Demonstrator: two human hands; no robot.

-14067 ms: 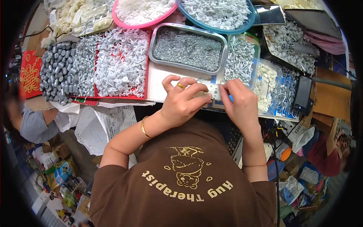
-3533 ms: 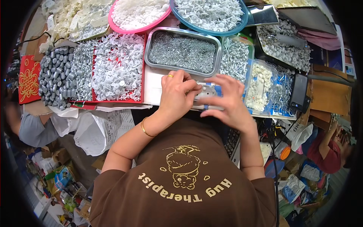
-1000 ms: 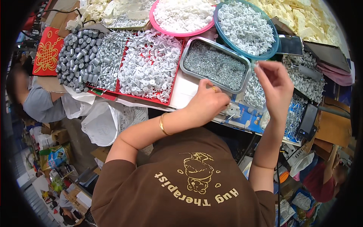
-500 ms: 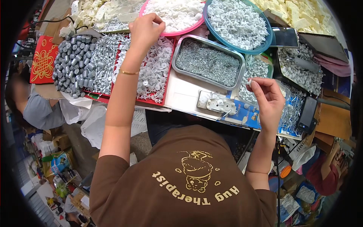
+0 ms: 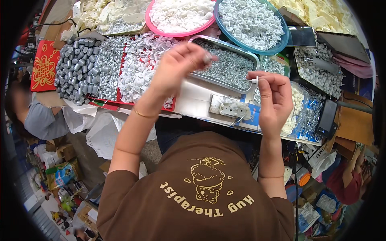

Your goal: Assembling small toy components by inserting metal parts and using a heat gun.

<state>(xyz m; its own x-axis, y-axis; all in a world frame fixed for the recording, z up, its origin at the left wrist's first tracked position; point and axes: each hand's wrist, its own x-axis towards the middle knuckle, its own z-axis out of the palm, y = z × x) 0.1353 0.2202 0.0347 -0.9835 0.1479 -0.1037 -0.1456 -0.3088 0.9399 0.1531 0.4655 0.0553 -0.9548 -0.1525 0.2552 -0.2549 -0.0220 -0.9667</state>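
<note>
My right hand (image 5: 275, 98) pinches a small white disc-headed pin (image 5: 254, 80) between thumb and fingers; its thin metal shank points left, over the right end of a metal tray (image 5: 220, 89) of small metal pins. My left hand (image 5: 177, 66), smeared by motion, hangs over the tray's left end and the red box (image 5: 177, 105). Its fingertips are pinched on a small whitish piece (image 5: 207, 58), too blurred to name more closely. Below the tray, a small white-and-metal fixture (image 5: 230, 108) lies on the table, apart from both hands.
A pink basin (image 5: 181, 34) of white caps and a teal basin (image 5: 284, 40) of white-headed pins stand at the back. Grey cylinders (image 5: 78, 64) are heaped at left. Right are a phone (image 5: 302, 37), a black power bank (image 5: 327, 116) and a bag of hooks (image 5: 311, 120). Others sit nearby.
My left hand has come from the pink basin toward me and rightward, over the metal tray. My right hand has shifted slightly left and down, still holding the pin, whose shank now shows.
</note>
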